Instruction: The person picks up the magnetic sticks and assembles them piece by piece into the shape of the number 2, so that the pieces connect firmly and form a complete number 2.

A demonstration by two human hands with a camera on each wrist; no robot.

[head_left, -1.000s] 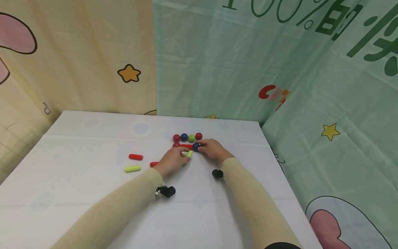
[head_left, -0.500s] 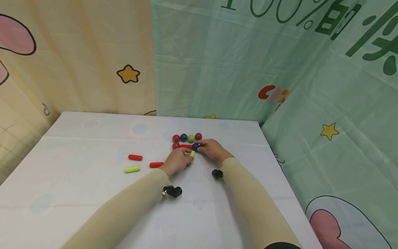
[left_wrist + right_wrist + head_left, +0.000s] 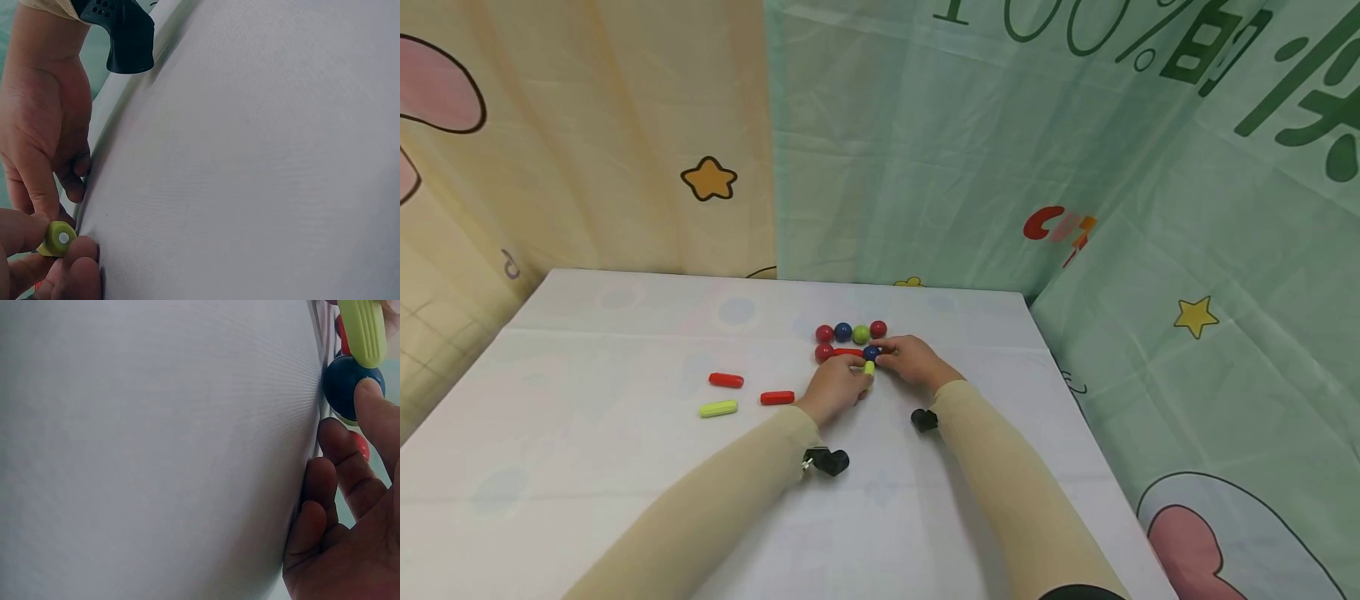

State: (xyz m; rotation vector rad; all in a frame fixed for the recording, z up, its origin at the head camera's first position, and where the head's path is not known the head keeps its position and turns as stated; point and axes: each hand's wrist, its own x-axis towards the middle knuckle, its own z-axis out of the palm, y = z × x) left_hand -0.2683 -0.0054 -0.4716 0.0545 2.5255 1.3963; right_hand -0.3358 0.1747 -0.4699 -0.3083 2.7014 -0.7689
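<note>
My left hand [image 3: 835, 390] pinches a yellow-green stick [image 3: 59, 240] between thumb and fingers; in the left wrist view its round end with a pale centre faces the camera. My right hand [image 3: 914, 362] holds a dark blue ball [image 3: 345, 389] with the thumb on its side. In the right wrist view the ridged green stick meets the ball's upper part, seemingly touching it. A red stick [image 3: 848, 352] runs from a red ball [image 3: 824, 352] to the blue one, partly behind my left fingers. Just behind lie a red ball [image 3: 824, 333], blue ball [image 3: 843, 332], green ball [image 3: 861, 334] and another red ball [image 3: 878, 329].
Left of my hands, two red sticks [image 3: 726, 380] and a yellow-green stick [image 3: 718, 408] lie apart on the white-covered table [image 3: 587, 467]. Printed curtains [image 3: 910, 167] stand behind the table and along its right side.
My left hand has moved slightly right with the green stick, bringing its end up to the blue ball. A nearby red stick is now fully uncovered. The right hand stays in place.
</note>
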